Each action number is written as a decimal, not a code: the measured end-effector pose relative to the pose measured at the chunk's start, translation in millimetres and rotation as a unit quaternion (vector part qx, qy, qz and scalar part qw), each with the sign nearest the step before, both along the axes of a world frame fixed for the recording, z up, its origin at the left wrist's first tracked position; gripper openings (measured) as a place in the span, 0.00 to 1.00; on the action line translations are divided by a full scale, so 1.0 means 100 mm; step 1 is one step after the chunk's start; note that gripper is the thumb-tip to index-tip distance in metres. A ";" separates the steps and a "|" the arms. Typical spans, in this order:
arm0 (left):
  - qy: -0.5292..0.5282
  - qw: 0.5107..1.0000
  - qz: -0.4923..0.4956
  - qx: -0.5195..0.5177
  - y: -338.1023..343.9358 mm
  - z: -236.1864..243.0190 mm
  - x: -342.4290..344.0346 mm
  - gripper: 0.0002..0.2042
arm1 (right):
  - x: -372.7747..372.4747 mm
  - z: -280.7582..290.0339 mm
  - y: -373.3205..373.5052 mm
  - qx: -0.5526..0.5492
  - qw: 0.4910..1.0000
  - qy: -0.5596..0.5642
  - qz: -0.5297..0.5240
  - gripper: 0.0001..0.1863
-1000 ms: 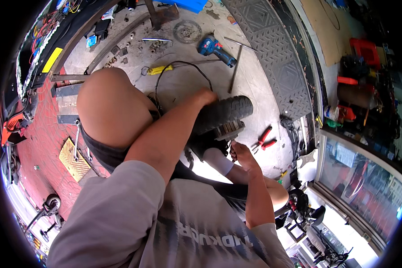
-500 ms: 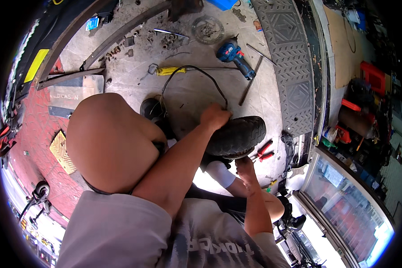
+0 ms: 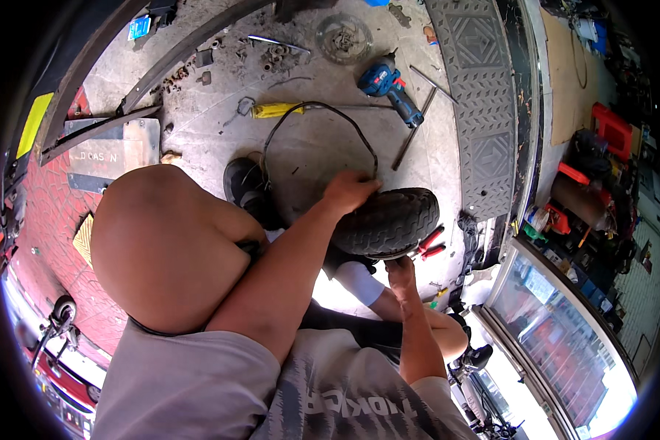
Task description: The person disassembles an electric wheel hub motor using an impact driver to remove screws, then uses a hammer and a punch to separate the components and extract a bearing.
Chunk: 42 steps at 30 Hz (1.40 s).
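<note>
A small wheel with a black, treaded tyre is held upright between my legs. On its far left side my left hand is closed at the wheel, fingers partly hidden. A black cable runs from beside that hand and loops over the floor toward my shoe. Below the tyre's near side, my right hand is closed at the wheel's near face, with its fingertips hidden. Red-handled pliers lie just right of the tyre.
Beyond the wheel lie a blue cordless driver, a yellow-handled screwdriver, metal bars and a round dish with small parts. A textured grey ramp borders the right. Left are a metal plate and red paving.
The tyre is tilted slightly, with more of its tread facing me. Both hands keep their places on the wheel. The view has shifted a little.
</note>
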<state>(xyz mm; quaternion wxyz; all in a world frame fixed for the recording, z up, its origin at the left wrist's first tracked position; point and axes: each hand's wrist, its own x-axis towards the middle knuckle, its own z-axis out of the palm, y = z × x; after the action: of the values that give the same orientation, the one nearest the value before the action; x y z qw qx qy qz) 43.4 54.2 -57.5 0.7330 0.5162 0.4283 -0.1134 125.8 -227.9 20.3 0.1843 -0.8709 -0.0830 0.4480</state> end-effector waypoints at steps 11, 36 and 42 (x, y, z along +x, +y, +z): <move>0.035 0.996 -0.067 -0.037 -0.01 -0.36 0.09 0.29 | -0.01 0.12 0.18 0.006 1.000 -0.006 0.013 0.14; 0.014 0.917 -0.145 0.372 -0.23 1.38 0.46 0.35 | -0.03 0.43 0.43 0.041 0.996 0.025 -0.069 0.53; 0.028 0.874 -0.136 0.465 -0.24 1.33 0.45 0.34 | -0.01 0.48 0.61 0.175 0.980 -0.010 -0.094 0.73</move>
<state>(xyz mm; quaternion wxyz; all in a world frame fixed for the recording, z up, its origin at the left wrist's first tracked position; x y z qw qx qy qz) 88.8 30.1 75.9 0.3730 0.8474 0.3776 -0.0140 125.1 -166.6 68.5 0.3747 -0.8334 -0.0798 0.3982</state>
